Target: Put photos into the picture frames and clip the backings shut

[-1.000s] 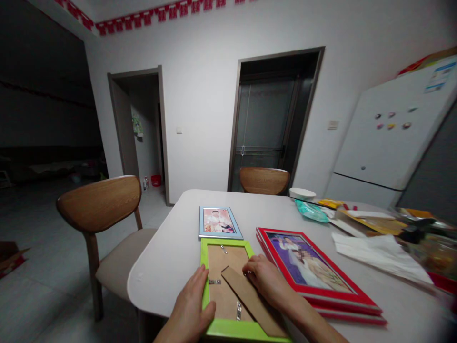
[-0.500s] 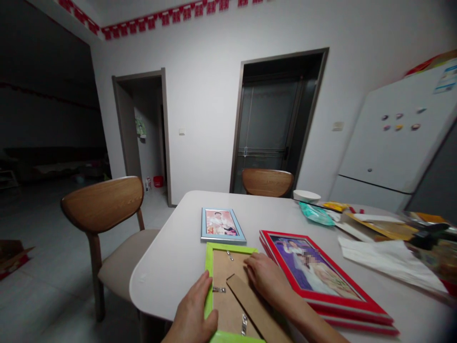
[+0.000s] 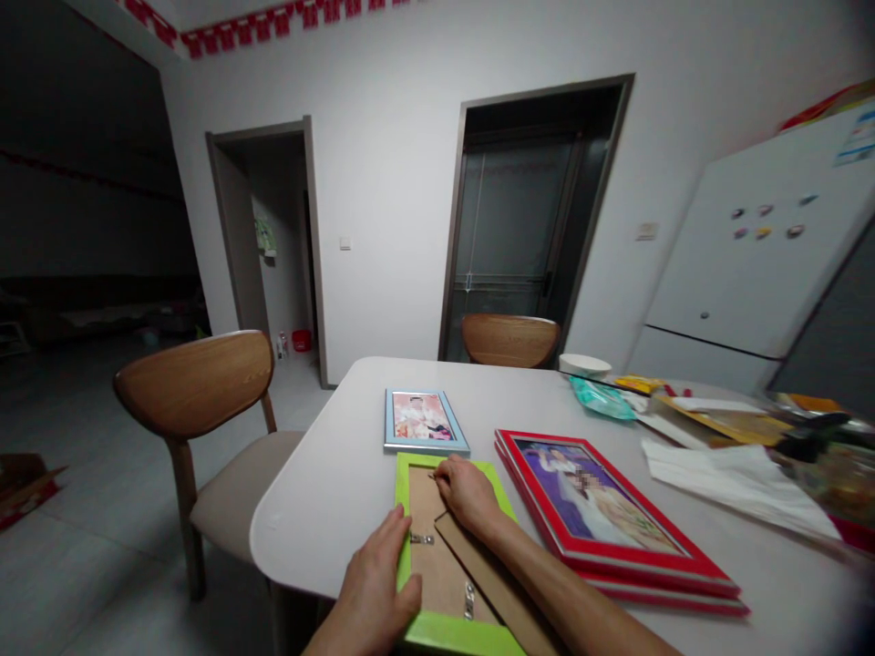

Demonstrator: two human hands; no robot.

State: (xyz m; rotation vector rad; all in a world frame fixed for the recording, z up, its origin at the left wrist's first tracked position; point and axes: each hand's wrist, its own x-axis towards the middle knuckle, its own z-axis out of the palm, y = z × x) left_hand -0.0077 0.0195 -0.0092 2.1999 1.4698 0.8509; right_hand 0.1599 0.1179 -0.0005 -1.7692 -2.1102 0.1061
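A green photo frame [image 3: 405,570] lies face down on the table, its brown backing board [image 3: 437,583] showing. Metal clips [image 3: 422,539] sit along the backing's edges. My left hand [image 3: 375,574] grips the frame's left side, thumb and fingers against the border. At the frame's far end my right hand [image 3: 468,492] is closed, its fingertips pinching at the top metal clip, which they mostly cover. Across the backing, under my right forearm, slants the brown folding stand [image 3: 488,579].
Beyond the green frame lies a light-blue framed photo [image 3: 424,421]. Red photo frames [image 3: 615,510] are stacked on the right. Farther right are white paper [image 3: 735,483], a teal packet [image 3: 602,398] and a white bowl [image 3: 585,365]. A wooden chair [image 3: 198,383] stands left.
My right hand has moved left and away from me, from the frame's right side onto the top clip, its fingers closing. My left hand stays on the left border. The view has shifted slightly.
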